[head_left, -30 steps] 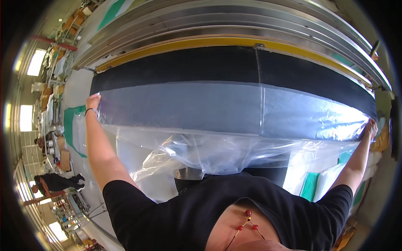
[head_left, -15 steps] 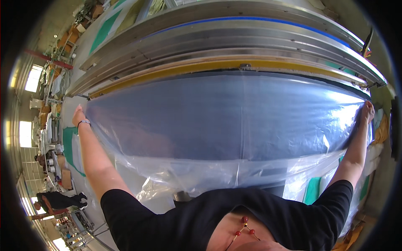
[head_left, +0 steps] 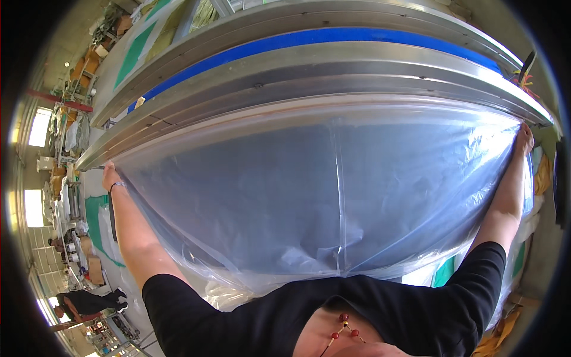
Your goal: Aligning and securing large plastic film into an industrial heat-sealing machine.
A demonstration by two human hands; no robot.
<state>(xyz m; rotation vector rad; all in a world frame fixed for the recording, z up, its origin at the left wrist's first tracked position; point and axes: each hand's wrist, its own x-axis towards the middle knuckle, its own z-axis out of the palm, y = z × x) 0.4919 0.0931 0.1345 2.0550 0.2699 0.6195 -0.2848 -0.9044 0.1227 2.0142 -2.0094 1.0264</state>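
Left hand and right hand, spread wide apart, appear closed on the far corners of a clear plastic sheet, which spans the space between them and bows nearer than both. Just beyond the hands run long metal beams, with a blue strip farther out; a bracelet sits just behind the left hand. Uneven pull could skew or wrinkle the sheet, and a loosened pinch could drop a corner.

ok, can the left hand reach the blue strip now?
Probably not: the left hand appears to pinch the clear film, and the near metal beam lies between it and the blue strip.
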